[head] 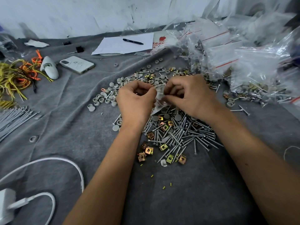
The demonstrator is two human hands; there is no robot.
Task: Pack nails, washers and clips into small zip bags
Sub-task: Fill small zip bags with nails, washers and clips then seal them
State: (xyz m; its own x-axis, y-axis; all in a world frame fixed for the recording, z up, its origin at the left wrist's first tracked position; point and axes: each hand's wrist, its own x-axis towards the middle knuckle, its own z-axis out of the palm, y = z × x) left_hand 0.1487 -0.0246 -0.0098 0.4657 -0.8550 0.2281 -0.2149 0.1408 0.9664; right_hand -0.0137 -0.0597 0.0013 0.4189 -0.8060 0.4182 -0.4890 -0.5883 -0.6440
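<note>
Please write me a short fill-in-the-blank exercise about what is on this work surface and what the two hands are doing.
1. Both the left hand and the right hand pinch one small clear ____ between them.
2. The black pen lies on a sheet of white ____.
3. The phone lies on the ____ cloth, screen side down.
4. The pile of nails lies ____ the hands, nearer the camera than the grey washers.

Missing words: zip bag; paper; grey; below
</note>
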